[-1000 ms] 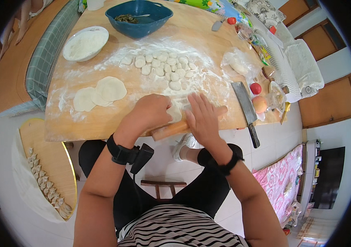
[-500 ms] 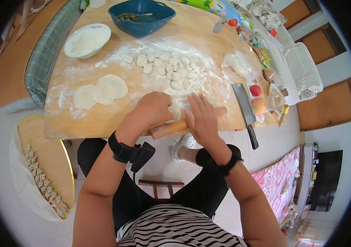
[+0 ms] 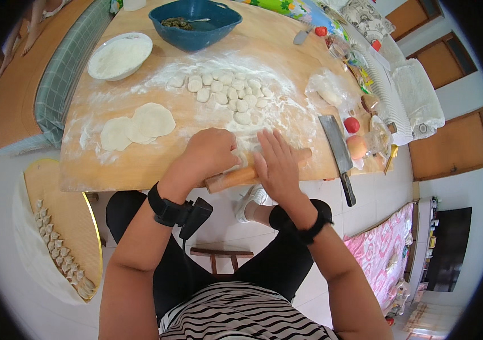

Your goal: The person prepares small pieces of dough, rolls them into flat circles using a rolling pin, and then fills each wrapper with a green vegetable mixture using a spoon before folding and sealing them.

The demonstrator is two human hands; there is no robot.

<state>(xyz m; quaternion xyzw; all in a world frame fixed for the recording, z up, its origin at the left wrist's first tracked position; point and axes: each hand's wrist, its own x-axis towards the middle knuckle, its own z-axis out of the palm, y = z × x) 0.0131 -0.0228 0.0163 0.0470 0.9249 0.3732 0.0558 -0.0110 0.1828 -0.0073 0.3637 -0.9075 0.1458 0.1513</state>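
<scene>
At the table's near edge a wooden rolling pin [image 3: 231,179] lies slantwise, its right end pointing away from me. My right hand [image 3: 278,164] presses flat on it, fingers stretched out. Just left of it, my left hand [image 3: 210,152] is curled closed at the edge of a pale piece of dough [image 3: 241,158], mostly hidden by the hands and the pin. Beyond my hands is a cluster of small floured dough pieces [image 3: 230,90]. Flat round dough wrappers [image 3: 152,122] overlap to the left.
A cleaver [image 3: 336,144] lies at the right, its handle over the edge. Farther off stand a bowl of flour [image 3: 120,56] and a blue basin [image 3: 196,37] with filling. Beside the cleaver are a red fruit [image 3: 351,124] and bagged dough [image 3: 327,90]. Lower left, a board holds rows of dumplings [image 3: 57,246].
The rolling pin has shifted very slightly toward me and to the left. Both hands keep nearly the same place and shape.
</scene>
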